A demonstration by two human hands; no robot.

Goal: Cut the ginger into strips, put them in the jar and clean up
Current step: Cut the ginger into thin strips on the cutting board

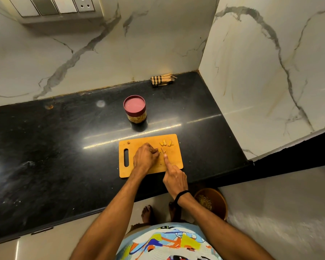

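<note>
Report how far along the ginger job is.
Done: a few cut pieces lie at the far right of the cutting board. In hand: the left hand pins a ginger piece while the right hand works the knife, forefinger along the blade. Left: more slicing, filling the jar, whose red lid is on, and wiping up; the cloth lies folded by the wall.

A black stone counter (64, 139) runs along a white marble wall (158, 44) with grey veins and meets a side wall (261, 72) at the right corner. A switch panel (53, 5) is mounted at upper left. Near the counter's back edge are a small brown mark (49, 106), possibly a stain, and a pale smudge (100, 103) to its right. The floor (280, 203) is beige.
</note>
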